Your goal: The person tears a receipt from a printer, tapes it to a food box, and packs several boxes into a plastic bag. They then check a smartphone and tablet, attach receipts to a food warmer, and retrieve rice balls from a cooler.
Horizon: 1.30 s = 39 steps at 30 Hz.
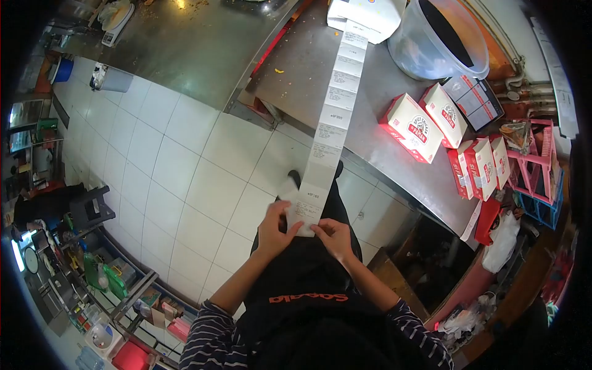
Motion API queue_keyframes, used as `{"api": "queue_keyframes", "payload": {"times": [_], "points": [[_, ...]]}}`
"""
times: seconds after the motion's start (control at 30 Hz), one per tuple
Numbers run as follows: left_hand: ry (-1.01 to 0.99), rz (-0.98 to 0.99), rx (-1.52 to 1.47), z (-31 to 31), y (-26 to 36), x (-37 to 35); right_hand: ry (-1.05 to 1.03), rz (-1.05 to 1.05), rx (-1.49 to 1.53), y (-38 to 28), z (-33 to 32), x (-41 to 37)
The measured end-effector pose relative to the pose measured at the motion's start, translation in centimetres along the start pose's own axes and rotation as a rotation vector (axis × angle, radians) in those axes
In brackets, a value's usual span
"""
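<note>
A long strip of printed receipt paper (333,123) runs from a white printer (376,18) on the steel table down to my hands, in front of my body. Its upper part lies along the tabletop, and the lower part hangs past the table's edge over the floor. My left hand (275,229) grips the left side near the lower end, thumb on the printed face; a blurred fold of paper shows by its fingers. Pinching the lower right edge is my right hand (333,238). Separate blocks of small print repeat down the strip.
Red-and-white food boxes (414,127) stand on the steel table (382,163), right of the paper. Behind them are a large clear plastic tub (431,52) and a dark-framed tablet (472,98). A pink rack (536,160) sits at far right. Another steel counter (185,55) is at upper left.
</note>
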<state>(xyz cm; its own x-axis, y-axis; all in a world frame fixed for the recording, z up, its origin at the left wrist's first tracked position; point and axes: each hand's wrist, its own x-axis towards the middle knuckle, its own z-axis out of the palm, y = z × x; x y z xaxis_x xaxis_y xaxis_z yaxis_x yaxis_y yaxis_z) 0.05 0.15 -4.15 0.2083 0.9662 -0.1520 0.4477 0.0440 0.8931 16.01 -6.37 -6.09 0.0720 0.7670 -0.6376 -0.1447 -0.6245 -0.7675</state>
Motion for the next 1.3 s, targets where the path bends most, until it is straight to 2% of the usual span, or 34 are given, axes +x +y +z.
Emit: {"api": "queue_keyframes", "payload": {"times": [0.03, 0.13, 0.23, 0.33, 0.43, 0.53, 0.6, 0.63, 0.7, 0.73, 0.83, 0.87, 0.9, 0.93, 0.97, 1.0, 1.03, 1.1, 1.17, 1.2, 1.23, 1.3], "points": [[0.107, 0.242, 0.203, 0.0, 0.8, 0.1, -0.008, -0.066, -0.071, -0.2, -0.1, -0.4], [-0.079, 0.649, 0.402, -0.3, 1.2, 0.8, -0.014, -0.262, -0.257, -2.0, -0.7, -1.3], [-0.103, 0.803, 0.441, -0.1, 1.3, 1.4, -0.008, -0.450, -0.406, -3.3, -1.5, -1.6], [-0.186, 0.792, 0.340, 0.1, 2.2, 2.6, -0.009, -0.601, -0.538, -3.5, -2.8, -1.8], [-0.202, 0.592, 0.116, 0.4, 1.4, 3.4, -0.002, -0.599, -0.538, -3.3, -3.6, -1.4], [0.077, 0.134, -0.145, 1.1, 1.5, 3.8, -0.023, -0.490, -0.471, -1.4, -3.9, -0.4], [0.286, 0.135, -0.156, 1.4, 3.3, 4.0, -0.099, -0.428, -0.499, -0.6, -4.4, 0.3], [0.386, 0.139, -0.164, 1.5, 4.5, 4.4, -0.049, -0.468, -0.563, -0.5, -4.7, 0.5], [0.288, 0.538, 0.221, 2.2, 6.2, 5.0, 0.074, -0.540, -0.696, -0.6, -6.0, 0.9], [0.237, 0.743, 0.404, 3.1, 6.9, 5.5, 0.032, -0.338, -0.399, -2.7, -7.0, 0.6], [-0.168, 1.072, 0.456, 8.3, 8.8, 7.4, 0.002, -0.083, 0.428, -7.3, -11.6, 0.4], [-0.290, 1.103, 0.409, 10.5, 9.6, 8.6, 0.116, -0.119, 0.229, -7.7, -13.6, 0.6], [-0.410, 1.129, 0.369, 13.1, 10.6, 10.2, 0.320, -0.262, 0.115, -7.9, -15.6, 1.1], [-0.529, 1.150, 0.333, 15.5, 11.7, 12.0, 0.532, -0.154, 0.103, -8.9, -17.8, 1.5], [-0.565, 1.155, 0.256, 18.0, 13.0, 14.5, 0.670, -0.353, 0.226, -8.2, -20.4, 2.6], [-0.600, 1.158, 0.181, 20.6, 14.7, 17.5, 0.740, -0.346, 0.234, -8.6, -23.3, 2.9], [-0.571, 1.143, 0.297, 22.7, 17.6, 20.0, 0.809, -0.337, 0.337, -8.5, -25.8, 3.9], [-0.679, 1.142, 0.376, 28.5, 18.9, 26.1, 0.860, -0.481, 0.459, -8.6, -29.2, 6.6], [-0.761, 1.188, 0.504, 32.6, 20.0, 30.7, 0.748, -0.665, 0.675, -6.1, -30.9, 11.1], [-0.837, 1.242, 0.586, 33.8, 20.7, 32.5, 0.722, -0.568, 0.545, -6.0, -30.7, 11.9], [-0.911, 1.287, 0.671, 34.7, 21.0, 33.8, 0.576, -0.491, 0.647, -6.1, -29.9, 12.0], [-0.957, 1.304, 0.691, 35.4, 20.2, 35.2, 0.427, -0.549, 0.603, -5.9, -28.7, 11.9]]}}
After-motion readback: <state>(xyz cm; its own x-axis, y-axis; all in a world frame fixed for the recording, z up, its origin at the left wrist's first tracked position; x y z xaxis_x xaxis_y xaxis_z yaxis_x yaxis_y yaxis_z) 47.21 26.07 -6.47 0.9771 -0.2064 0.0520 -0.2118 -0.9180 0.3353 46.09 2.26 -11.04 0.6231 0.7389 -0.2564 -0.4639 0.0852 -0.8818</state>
